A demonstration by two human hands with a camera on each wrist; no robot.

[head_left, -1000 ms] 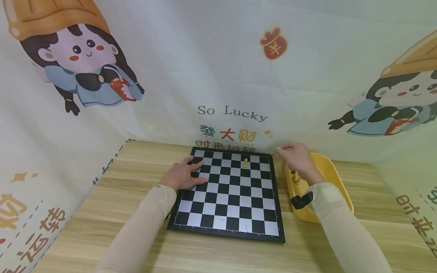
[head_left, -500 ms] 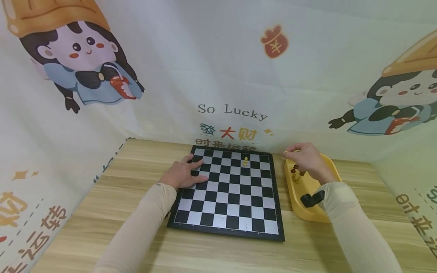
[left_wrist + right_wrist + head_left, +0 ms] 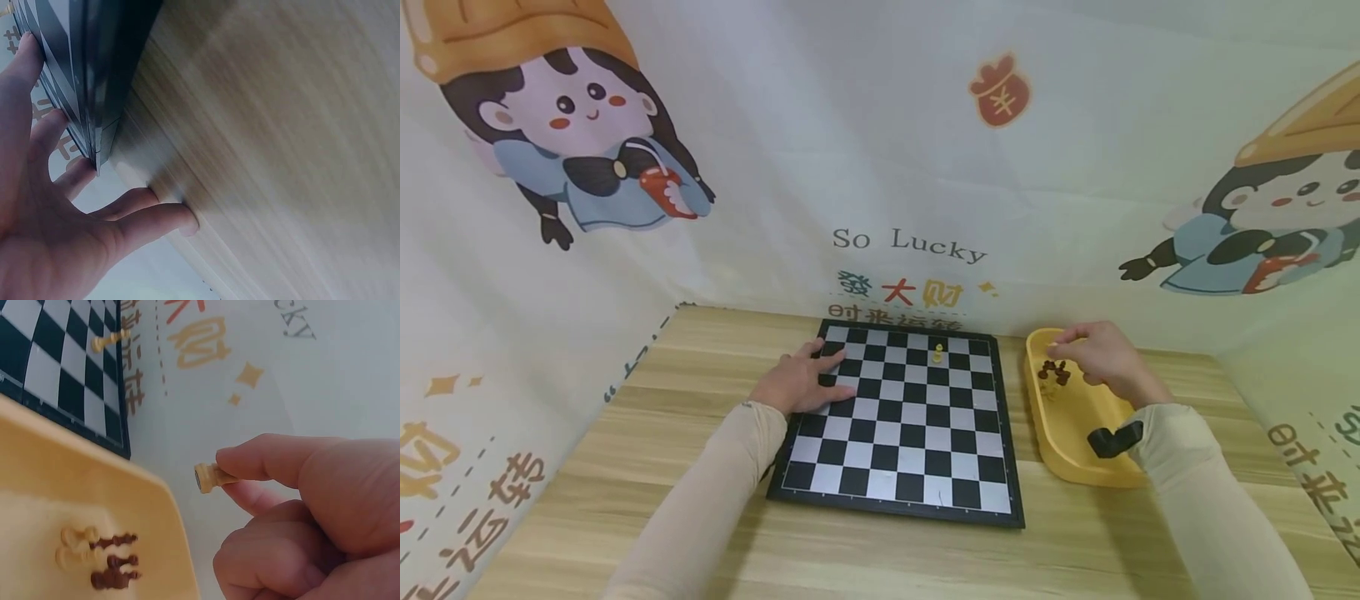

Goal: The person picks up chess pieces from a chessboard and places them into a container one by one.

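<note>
My right hand (image 3: 1101, 354) pinches a small pale chess piece (image 3: 205, 478) between thumb and index finger, above the far end of the yellow tray (image 3: 1086, 446). The piece's round base points out from the fingertips, and its top is hidden by them. On the left, my left hand (image 3: 797, 387) rests on the side of the black-and-white chessboard (image 3: 895, 433); its fingers are spread, some over the squares and others down on the tabletop (image 3: 250, 156). A pale chess piece (image 3: 938, 354) stands upright near the board's far right part.
Inside the tray, several dark brown chess pieces (image 3: 115, 579) and pale chess pieces (image 3: 78, 556) lie near its left wall. The tray stands just right of the board. A printed white cloth (image 3: 895, 167) hangs close behind both.
My right hand has moved right, from beside the board's far right corner to above the tray, still pinching the pale chess piece. My left hand and the board have stayed in place.
</note>
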